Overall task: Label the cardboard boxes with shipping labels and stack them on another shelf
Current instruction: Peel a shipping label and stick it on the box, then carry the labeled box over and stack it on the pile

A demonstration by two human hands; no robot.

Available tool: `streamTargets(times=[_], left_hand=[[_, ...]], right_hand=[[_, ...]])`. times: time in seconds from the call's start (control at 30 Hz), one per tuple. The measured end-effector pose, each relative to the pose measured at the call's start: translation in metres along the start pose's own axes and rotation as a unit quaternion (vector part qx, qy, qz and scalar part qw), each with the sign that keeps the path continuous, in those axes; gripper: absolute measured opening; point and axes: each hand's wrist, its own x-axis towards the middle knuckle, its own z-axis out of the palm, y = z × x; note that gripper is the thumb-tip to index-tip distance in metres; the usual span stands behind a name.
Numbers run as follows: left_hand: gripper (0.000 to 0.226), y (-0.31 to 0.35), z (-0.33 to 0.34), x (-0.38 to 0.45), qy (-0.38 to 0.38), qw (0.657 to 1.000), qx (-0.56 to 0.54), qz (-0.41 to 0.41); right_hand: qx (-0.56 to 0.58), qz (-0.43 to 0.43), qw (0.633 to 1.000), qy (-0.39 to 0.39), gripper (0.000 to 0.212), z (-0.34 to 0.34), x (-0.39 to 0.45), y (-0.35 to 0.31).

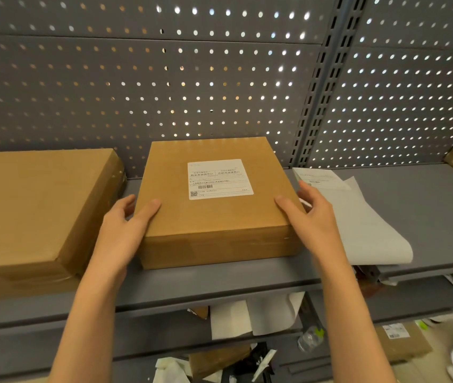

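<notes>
Your labelled box sits flat on the grey shelf, close to its front edge, with the shipping label stuck square on its top face. Your left hand and right hand each have a thumb on the top and the fingers down a side wall, so your grip is a two-sided clamp on the box, not yet clearly lifting it. That clamp looks light; I judge the box could slip or tilt if you lift from the near corners only. The loose paper sheets lie touching or just beside the box's right side and droop over the front edge, so your right hand may drag them off. The unlabelled box stands near on the left; swinging that way risks a knock.
</notes>
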Motion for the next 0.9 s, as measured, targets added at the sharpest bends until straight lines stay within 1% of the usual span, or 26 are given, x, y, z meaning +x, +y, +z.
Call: streamTargets(times=[0.07, 0.13, 0.3, 0.5, 0.57, 0.67, 0.8, 0.9], left_hand=[[0.060, -0.004, 0.001, 0.000, -0.016, 0.999, -0.033, -0.019], [0.056, -0.006, 0.002, 0.001, -0.021, 0.998, -0.056, -0.028], [0.052, -0.010, 0.006, 0.001, -0.008, 0.996, -0.089, -0.010], [0.049, -0.014, 0.006, 0.003, 0.004, 0.994, -0.106, 0.026], [0.047, -0.011, 0.005, 0.001, 0.007, 0.992, -0.116, 0.046], [0.042, -0.004, 0.003, 0.001, 0.007, 0.986, -0.139, 0.088], [0.051, 0.005, 0.001, 0.000, 0.007, 0.978, -0.137, 0.159], [0.047, 0.016, 0.004, -0.004, -0.008, 0.968, -0.150, 0.198]], right_hand=[[0.075, 0.050, 0.996, -0.024, 0.067, 0.000, -0.002, 0.003], [0.117, 0.079, 0.989, -0.045, 0.067, 0.001, -0.003, 0.004], [0.141, 0.080, 0.986, -0.040, 0.066, 0.005, -0.003, 0.006], [0.141, 0.042, 0.989, -0.025, 0.065, 0.006, -0.006, 0.006], [0.145, 0.021, 0.989, -0.016, 0.060, 0.004, -0.007, 0.003], [0.157, -0.030, 0.987, 0.005, 0.050, -0.002, -0.012, -0.006], [0.166, -0.082, 0.982, 0.043, 0.052, -0.014, -0.020, -0.014], [0.165, -0.114, 0.977, 0.072, 0.052, -0.025, -0.027, -0.017]])
